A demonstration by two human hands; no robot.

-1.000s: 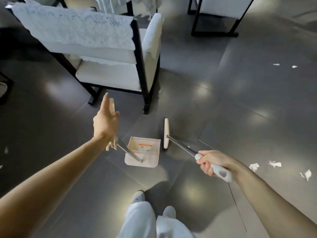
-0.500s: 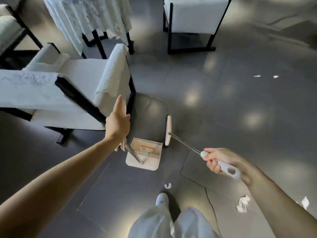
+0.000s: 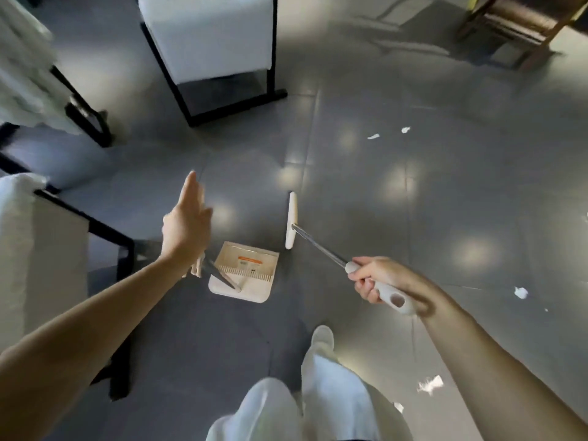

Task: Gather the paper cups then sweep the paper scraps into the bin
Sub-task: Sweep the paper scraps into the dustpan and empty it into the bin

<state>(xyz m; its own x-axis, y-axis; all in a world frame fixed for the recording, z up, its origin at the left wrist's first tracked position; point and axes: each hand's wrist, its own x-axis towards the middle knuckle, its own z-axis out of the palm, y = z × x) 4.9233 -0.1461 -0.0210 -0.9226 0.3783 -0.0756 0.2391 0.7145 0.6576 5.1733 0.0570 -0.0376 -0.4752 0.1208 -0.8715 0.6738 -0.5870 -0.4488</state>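
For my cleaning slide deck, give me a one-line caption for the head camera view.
Right hand grips a broom next to a dustpan, paper scraps dotting the grey floor.

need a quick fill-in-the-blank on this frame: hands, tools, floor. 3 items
1. The right hand grips the handle of the ___.
2. The dustpan near the left hand bears an ___ label.
3. Paper scraps lie scattered on the grey tiled ___.
Missing words: broom; orange; floor.
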